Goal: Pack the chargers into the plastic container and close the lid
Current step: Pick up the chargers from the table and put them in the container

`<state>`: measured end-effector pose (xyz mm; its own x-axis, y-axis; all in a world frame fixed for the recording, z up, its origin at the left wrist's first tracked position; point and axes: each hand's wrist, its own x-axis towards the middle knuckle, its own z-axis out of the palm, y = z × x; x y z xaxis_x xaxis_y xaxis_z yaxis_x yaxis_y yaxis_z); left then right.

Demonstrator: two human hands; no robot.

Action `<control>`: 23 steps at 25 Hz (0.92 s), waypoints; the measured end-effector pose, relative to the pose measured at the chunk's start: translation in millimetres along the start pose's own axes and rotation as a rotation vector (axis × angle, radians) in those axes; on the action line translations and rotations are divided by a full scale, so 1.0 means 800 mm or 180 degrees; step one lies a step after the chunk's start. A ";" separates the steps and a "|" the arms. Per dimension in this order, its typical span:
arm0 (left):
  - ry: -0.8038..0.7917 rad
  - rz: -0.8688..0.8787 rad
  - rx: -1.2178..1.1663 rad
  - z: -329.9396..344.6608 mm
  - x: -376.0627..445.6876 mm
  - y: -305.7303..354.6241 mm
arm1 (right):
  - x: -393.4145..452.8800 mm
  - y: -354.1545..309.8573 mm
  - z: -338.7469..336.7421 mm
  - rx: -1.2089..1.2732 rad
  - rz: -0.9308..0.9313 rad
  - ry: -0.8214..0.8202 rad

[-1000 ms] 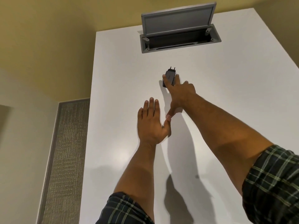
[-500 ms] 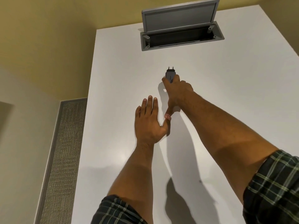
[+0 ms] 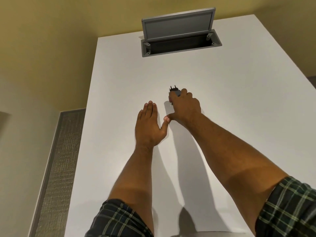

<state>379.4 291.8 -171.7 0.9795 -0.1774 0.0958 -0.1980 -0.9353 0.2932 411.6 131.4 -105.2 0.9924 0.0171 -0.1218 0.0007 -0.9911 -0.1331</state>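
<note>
The person leans over a white table (image 3: 222, 117) with both forearms stretched out, checked sleeves (image 3: 289, 207) pushed up to the elbows. The right hand (image 3: 185, 106) reaches furthest, its fingers curled down over a small dark charger (image 3: 174, 91) near the middle of the tabletop; only the plug end with its two pins pokes out beyond the fingertips, and the thumb sticks out sideways toward the other hand. Whether the charger is lifted or still resting on the surface, I cannot tell. The left hand (image 3: 149, 127) lies flat just beside it, palm down, fingers straight and close together, holding nothing. At the far edge of the table a grey cable hatch (image 3: 179, 47) stands with its flap tilted up
</note>
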 end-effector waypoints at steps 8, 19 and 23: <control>-0.0232 0.0021 0.0571 -0.004 -0.055 0.020 | -0.087 -0.005 0.031 -0.0229 -0.0268 0.0344; -0.0981 -0.0182 -0.0534 -0.124 -0.165 0.104 | -0.253 -0.001 -0.008 -0.0013 -0.0211 0.0402; -0.0622 -0.0777 -0.1797 -0.160 -0.213 0.155 | -0.322 -0.004 -0.037 0.0165 -0.0321 0.0902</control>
<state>182.8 245.6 -29.7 0.9771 -0.0822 -0.1962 0.0941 -0.6602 0.7451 159.9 126.5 -44.2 0.9824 0.0704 0.1730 0.1020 -0.9781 -0.1814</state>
